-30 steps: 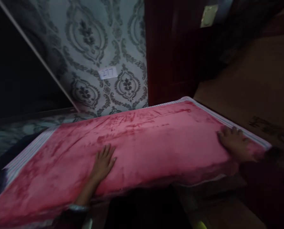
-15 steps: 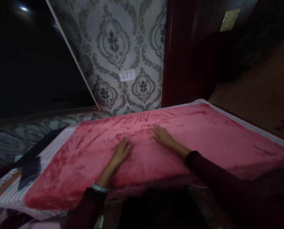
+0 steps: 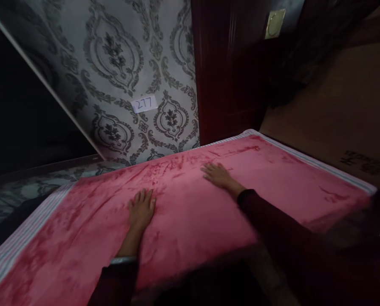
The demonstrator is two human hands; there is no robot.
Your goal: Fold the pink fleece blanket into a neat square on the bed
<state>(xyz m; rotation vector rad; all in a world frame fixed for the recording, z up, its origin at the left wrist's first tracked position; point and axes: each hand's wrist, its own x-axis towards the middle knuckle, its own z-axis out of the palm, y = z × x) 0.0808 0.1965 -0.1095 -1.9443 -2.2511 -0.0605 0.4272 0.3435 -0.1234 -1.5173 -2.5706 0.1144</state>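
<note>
A pink plush blanket (image 3: 273, 178) with a pale striped border lies spread flat in front of me. My left hand (image 3: 141, 209) rests palm down on its middle, fingers stretched out and slightly apart. My right hand (image 3: 218, 175) lies flat on the blanket a little farther away and to the right, fingers extended. Both arms wear dark sleeves, and a pale bracelet (image 3: 123, 260) sits at my left wrist. Neither hand holds anything.
Patterned grey wallpaper (image 3: 120, 63) with a small white label reading 277 (image 3: 144, 103) stands behind the blanket. A dark red door frame (image 3: 222, 72) is at its right, a brown surface (image 3: 336, 106) at the far right, and a dark area at the left.
My right hand came from the blanket's right edge to its middle, then stayed there. My left hand slid slightly back toward me. The view shifted sideways.
</note>
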